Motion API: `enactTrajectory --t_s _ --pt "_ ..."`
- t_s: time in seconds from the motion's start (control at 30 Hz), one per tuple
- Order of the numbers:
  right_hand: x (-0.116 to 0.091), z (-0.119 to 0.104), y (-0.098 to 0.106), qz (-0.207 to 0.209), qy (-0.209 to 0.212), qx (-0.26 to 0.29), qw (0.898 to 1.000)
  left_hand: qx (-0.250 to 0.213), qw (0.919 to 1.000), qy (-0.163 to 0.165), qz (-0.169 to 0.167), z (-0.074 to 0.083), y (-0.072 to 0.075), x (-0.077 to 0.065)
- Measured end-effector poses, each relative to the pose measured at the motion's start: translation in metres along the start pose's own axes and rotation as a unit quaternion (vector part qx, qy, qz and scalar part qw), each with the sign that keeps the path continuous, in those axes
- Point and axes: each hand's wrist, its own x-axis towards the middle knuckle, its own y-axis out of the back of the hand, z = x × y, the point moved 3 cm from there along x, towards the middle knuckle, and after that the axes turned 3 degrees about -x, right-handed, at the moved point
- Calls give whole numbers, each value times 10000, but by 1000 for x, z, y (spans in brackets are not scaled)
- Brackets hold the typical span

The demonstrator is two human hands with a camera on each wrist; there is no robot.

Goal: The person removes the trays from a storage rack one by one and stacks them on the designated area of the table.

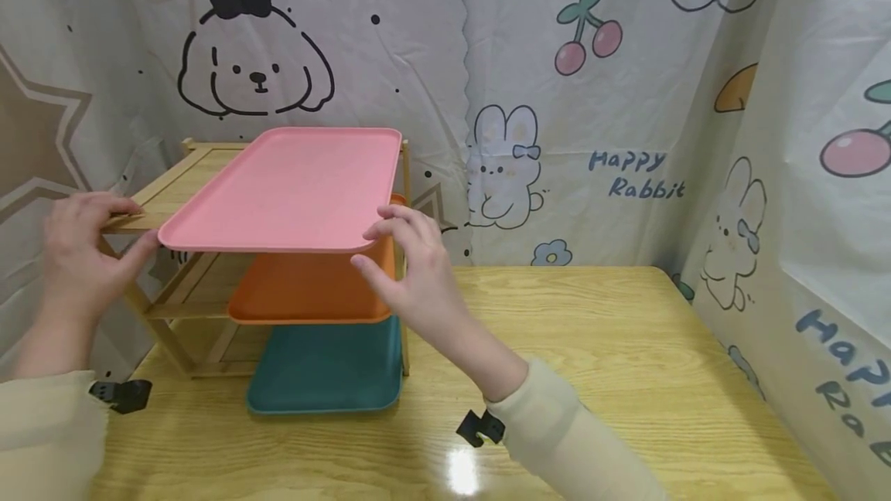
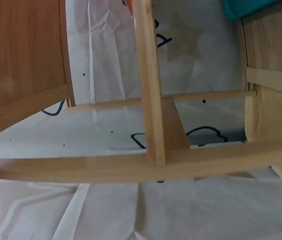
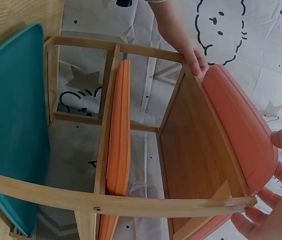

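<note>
A three-level wooden rack (image 1: 174, 176) stands on the table's left side. On its top level lies a pink tray (image 1: 292, 192), its front edge jutting forward past the shelf. My left hand (image 1: 80, 253) grips the rack's front left corner, fingers over the top board and thumb extended to the tray's corner. Around the tray's front right corner is my right hand (image 1: 421, 273), loosely spread, fingertips right at the rim and thumb just below. An orange tray (image 1: 313, 292) lies on the middle level, a teal tray (image 1: 327, 369) on the bottom level.
The orange and teal trays also stick out at the rack's front. A wood-grain table (image 1: 571, 377) extends to the right of the rack. Printed cloth (image 1: 431, 60) hangs close behind the rack and along both sides.
</note>
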Motion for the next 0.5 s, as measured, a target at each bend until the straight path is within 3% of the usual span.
enactTrajectory --t_s 0.23,0.5 --pt "4 3 3 109 101 -196 9997 -51 9994 118 322 3 -7 0" --pt "4 2 12 176 346 -194 9991 97 9991 296 293 2 -9 1"
